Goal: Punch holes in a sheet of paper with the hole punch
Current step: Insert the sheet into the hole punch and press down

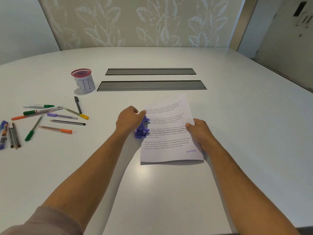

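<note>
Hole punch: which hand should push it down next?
The left hand, probably. It already rests on the purple hole punch at the paper's left edge, while the right hand is busy holding the paper's right edge.

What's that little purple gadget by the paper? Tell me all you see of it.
The hole punch is small, purple, plastic-looking, with grey metal showing at its mouth. It sits on the white table, at the left edge of the printed sheet. The left hand rests on it.
</note>
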Demonstrator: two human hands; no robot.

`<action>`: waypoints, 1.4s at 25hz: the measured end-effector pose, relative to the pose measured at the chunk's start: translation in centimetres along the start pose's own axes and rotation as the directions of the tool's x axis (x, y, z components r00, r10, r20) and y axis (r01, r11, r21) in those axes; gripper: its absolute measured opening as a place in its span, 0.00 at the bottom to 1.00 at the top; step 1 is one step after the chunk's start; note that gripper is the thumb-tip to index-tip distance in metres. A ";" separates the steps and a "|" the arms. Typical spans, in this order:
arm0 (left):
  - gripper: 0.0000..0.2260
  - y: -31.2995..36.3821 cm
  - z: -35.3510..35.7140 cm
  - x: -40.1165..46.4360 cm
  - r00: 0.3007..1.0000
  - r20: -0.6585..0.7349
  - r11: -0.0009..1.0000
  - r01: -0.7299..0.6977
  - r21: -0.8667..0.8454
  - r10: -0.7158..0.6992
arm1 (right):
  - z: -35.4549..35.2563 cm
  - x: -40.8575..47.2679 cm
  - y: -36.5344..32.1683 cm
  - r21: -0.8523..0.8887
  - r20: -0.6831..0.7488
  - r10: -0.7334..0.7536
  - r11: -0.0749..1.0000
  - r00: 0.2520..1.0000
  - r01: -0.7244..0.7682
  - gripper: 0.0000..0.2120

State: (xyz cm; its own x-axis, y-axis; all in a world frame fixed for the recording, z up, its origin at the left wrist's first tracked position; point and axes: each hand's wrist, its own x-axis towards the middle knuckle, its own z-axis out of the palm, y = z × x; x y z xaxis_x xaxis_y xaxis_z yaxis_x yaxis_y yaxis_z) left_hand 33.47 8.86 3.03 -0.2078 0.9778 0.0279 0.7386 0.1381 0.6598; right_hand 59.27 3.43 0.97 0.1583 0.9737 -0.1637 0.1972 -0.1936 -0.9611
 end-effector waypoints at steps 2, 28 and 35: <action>0.15 -0.1 0.0 -0.4 0.996 0.081 0.994 0.030 -0.103 -0.022 | -0.1 -0.2 -0.1 0.008 0.002 -0.001 1.000 1.000 0.001 0.08; 0.02 -3.7 -3.0 -0.5 0.992 0.072 0.896 0.127 -0.426 -0.106 | -1.7 -1.0 0.4 0.205 -0.021 0.020 0.979 1.000 -0.015 0.07; 0.15 -2.8 -3.7 -1.2 0.992 -0.125 0.994 -0.014 -0.110 0.000 | -2.3 -1.3 0.4 0.220 -0.034 0.027 0.975 0.999 -0.018 0.07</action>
State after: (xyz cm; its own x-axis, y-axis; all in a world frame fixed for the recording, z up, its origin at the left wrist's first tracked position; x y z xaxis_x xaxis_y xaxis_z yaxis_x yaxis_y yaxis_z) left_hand 29.26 6.67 3.88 -0.2862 0.9505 0.1215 0.6664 0.1063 0.7380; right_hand 61.34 1.80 1.33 0.1968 0.9635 -0.1815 -0.0236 -0.1804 -0.9833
